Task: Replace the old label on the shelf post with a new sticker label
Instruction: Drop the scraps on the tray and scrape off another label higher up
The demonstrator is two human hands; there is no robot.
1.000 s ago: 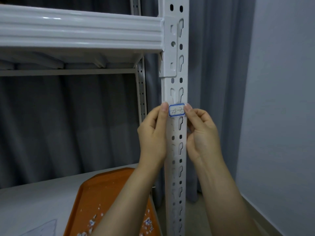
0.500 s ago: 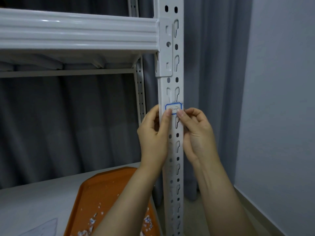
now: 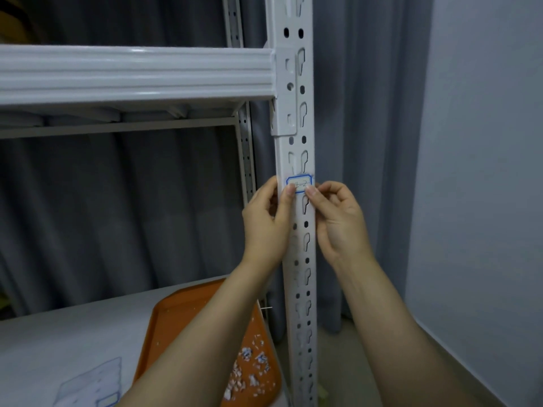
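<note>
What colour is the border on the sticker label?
Blue, around a white sticker label; head view.

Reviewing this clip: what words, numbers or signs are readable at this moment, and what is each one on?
sticker label on the shelf post: handwritten marks inside a blue border, too blurred to read and partly covered by the left hand and right hand.
label sheet on the lower shelf: too faint to read.
No other text is visible.
</note>
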